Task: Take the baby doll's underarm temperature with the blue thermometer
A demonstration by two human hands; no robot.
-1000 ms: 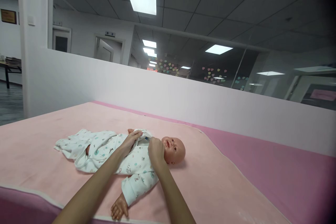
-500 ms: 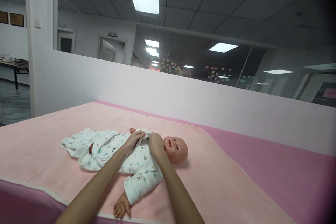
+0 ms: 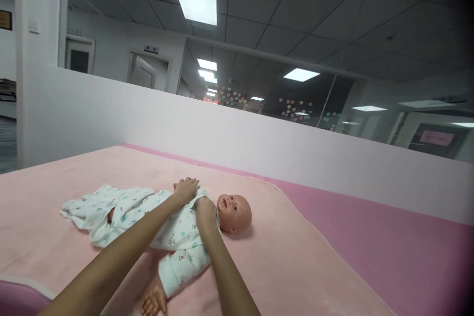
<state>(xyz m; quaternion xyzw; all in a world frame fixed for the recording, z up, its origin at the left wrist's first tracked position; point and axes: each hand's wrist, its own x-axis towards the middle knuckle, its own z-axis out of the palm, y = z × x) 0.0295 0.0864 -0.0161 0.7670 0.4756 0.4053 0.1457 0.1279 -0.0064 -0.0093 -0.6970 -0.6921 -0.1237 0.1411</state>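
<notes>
A baby doll (image 3: 235, 213) lies on its back, head to the right, in a white printed romper (image 3: 172, 232). My left hand (image 3: 186, 189) rests at the far side of the doll's chest, back up, fingers stretched out over the far arm. Close to the neck, my right hand (image 3: 206, 211) is closed on the romper's front edge; its fingertips are hidden behind the knuckles. The doll's near arm points toward me, its hand (image 3: 154, 300) out of the sleeve. A bit of the doll's skin shows through a gap at the romper's leg.
Under the doll is a pale pink mat (image 3: 296, 256) with a white-trimmed edge, over a darker pink surface (image 3: 355, 207). A low white wall (image 3: 222, 128) runs behind, with glass panes above it. A doorway (image 3: 148, 71) shows in the back.
My left hand has shifted toward the doll's far side and its fingers now reach past the chest. The right hand stays at the neckline. The view has turned slightly right.
</notes>
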